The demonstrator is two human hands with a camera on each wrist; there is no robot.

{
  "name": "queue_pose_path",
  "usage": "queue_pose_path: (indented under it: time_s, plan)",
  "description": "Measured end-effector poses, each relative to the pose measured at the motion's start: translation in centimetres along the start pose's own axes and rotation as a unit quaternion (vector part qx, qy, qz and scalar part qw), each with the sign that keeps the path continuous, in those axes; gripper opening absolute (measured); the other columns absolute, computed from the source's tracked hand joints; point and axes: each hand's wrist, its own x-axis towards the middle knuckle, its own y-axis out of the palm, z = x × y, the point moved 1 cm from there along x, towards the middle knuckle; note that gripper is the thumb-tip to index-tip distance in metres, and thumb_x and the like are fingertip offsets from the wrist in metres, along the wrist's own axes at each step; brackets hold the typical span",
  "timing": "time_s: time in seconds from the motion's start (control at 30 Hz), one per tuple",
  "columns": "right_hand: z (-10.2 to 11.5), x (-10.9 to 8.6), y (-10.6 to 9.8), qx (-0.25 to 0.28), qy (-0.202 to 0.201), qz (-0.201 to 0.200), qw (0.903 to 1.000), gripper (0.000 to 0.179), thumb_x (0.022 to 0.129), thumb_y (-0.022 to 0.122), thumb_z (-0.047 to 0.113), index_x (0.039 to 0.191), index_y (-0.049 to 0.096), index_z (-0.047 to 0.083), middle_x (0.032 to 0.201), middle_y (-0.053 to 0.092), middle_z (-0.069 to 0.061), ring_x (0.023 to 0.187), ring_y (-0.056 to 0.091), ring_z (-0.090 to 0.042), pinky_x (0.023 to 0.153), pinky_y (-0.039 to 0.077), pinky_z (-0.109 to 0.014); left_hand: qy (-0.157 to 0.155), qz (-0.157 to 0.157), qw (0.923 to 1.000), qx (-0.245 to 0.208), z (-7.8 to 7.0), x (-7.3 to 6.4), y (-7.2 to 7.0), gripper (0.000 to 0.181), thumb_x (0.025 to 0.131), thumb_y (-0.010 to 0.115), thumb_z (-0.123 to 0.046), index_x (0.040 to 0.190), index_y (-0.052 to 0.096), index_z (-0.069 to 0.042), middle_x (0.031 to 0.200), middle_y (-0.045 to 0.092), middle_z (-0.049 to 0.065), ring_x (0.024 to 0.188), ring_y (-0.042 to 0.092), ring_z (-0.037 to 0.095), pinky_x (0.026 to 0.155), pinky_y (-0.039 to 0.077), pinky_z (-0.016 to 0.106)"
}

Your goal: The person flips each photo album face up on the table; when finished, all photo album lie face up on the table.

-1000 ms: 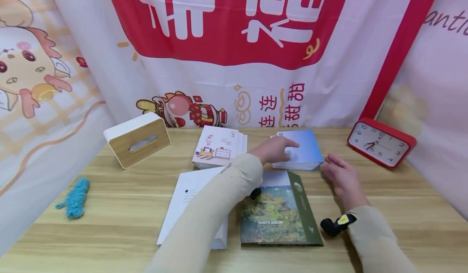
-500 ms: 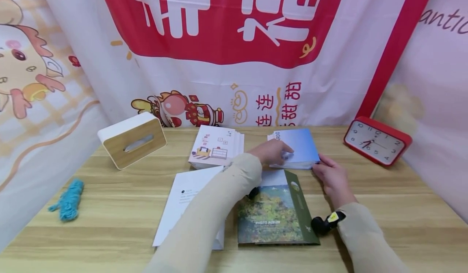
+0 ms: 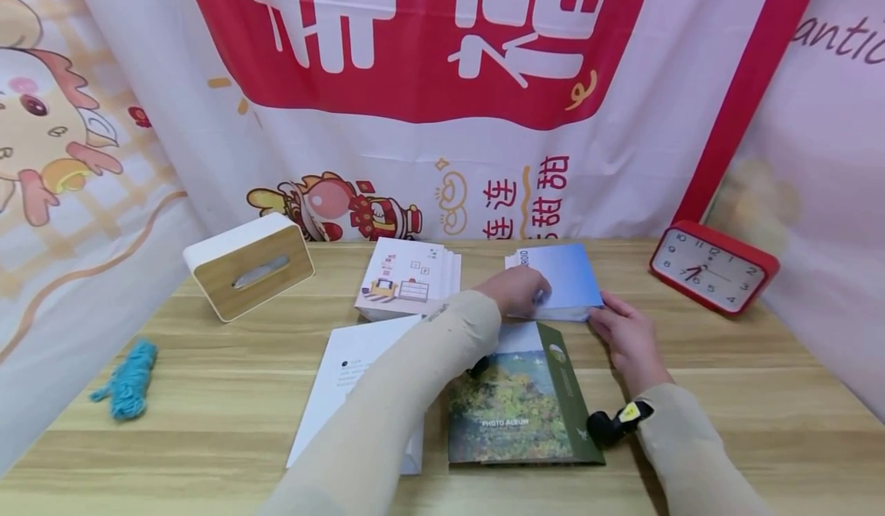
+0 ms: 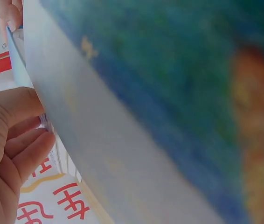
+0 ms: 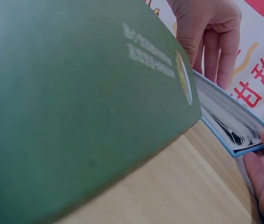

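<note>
A thick blue photo album (image 3: 570,270) lies at the back right of the table. My left hand (image 3: 518,289) reaches across and grips its left side, the index finger bent over the cover; thumb and fingers (image 4: 29,144) flank the edge in the left wrist view. At the front right corner my right hand (image 3: 628,339) pinches the album, thumb above and fingers (image 5: 258,172) below, in the right wrist view. Page edges (image 5: 227,112) show between the covers there. Nearer stands a green-spined album (image 3: 512,408) with a painted landscape and the words PHOTO ALBUM, partly behind my left sleeve.
A white book (image 3: 325,393) lies partly under my left forearm. Behind it sits a white illustrated album (image 3: 401,274). A tissue box (image 3: 252,270) and blue yarn (image 3: 131,382) are at the left, a red clock (image 3: 715,266) at the right. A printed curtain (image 3: 442,147) hangs behind.
My right hand has moved left from beside the blue album onto its corner. My left index finger, stretched out over the cover before, is now bent. The head view has shifted slightly.
</note>
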Motion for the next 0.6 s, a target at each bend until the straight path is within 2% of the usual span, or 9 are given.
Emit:
queue_pose_path:
  time_s: [0.1, 0.2, 0.27, 0.33, 0.5, 0.6]
  plan:
    - [0.11, -0.10, 0.03, 0.007, 0.003, 0.003, 1.0000, 0.058, 0.087, 0.055, -0.006, 0.140, 0.036, 0.007, 0.102, 0.063, 0.009, 0.083, 0.061, 0.002, 0.084, 0.050, -0.018, 0.012, 0.002, 0.9998, 0.015, -0.09, 0.02, -0.07, 0.043, 0.078, 0.067, -0.005, 0.120, 0.062, -0.013, 0.118, 0.064, 0.001, 0.109, 0.057, 0.015, 0.096, 0.043, 0.025]
    - [0.28, -0.17, 0.18, 0.000, 0.007, 0.005, 1.0000, 0.058, 0.087, 0.055, -0.005, 0.140, 0.036, 0.008, 0.120, 0.060, 0.003, 0.085, 0.061, 0.002, 0.086, 0.049, -0.019, 0.017, 0.003, 0.9998, 0.011, 0.04, -0.03, -0.12, 0.046, 0.080, 0.066, -0.004, 0.124, 0.059, -0.014, 0.125, 0.060, 0.001, 0.115, 0.054, 0.015, 0.099, 0.041, 0.026]
    - [0.40, -0.17, 0.32, -0.016, 0.009, 0.003, 0.9998, 0.058, 0.087, 0.056, -0.003, 0.140, 0.037, 0.010, 0.137, 0.049, -0.003, 0.090, 0.059, 0.001, 0.088, 0.048, -0.019, 0.016, 0.003, 0.9999, 0.001, 0.19, -0.14, -0.17, 0.047, 0.080, 0.065, -0.004, 0.126, 0.058, -0.015, 0.127, 0.059, 0.000, 0.117, 0.053, 0.015, 0.100, 0.041, 0.026]
    - [0.49, -0.16, 0.46, -0.039, 0.008, -0.001, 0.9992, 0.057, 0.088, 0.056, -0.002, 0.140, 0.038, 0.012, 0.146, 0.036, -0.007, 0.097, 0.057, 0.000, 0.088, 0.047, -0.018, 0.011, 0.005, 0.9998, -0.016, 0.33, -0.31, -0.24, 0.048, 0.081, 0.065, -0.004, 0.127, 0.057, -0.016, 0.128, 0.058, -0.001, 0.118, 0.052, 0.014, 0.100, 0.041, 0.026]
    - [0.65, 0.01, 0.75, -0.086, -0.008, -0.019, 0.9961, 0.054, 0.089, 0.058, 0.004, 0.138, 0.042, 0.017, 0.146, 0.037, -0.006, 0.114, 0.051, -0.006, 0.090, 0.046, -0.017, 0.011, 0.002, 0.9989, -0.046, 0.48, -0.70, -0.42, 0.050, 0.081, 0.065, -0.004, 0.128, 0.056, -0.020, 0.128, 0.058, -0.004, 0.116, 0.053, 0.012, 0.098, 0.042, 0.025]
    - [0.87, 0.09, 0.89, -0.095, -0.030, -0.031, 0.9945, 0.053, 0.088, 0.061, 0.007, 0.137, 0.044, 0.018, 0.145, 0.039, -0.004, 0.119, 0.048, -0.008, 0.089, 0.045, -0.015, 0.016, -0.008, 0.9978, -0.063, 0.51, -0.90, -0.64, 0.050, 0.081, 0.065, -0.004, 0.127, 0.057, -0.021, 0.125, 0.059, -0.005, 0.110, 0.055, 0.010, 0.094, 0.044, 0.022]
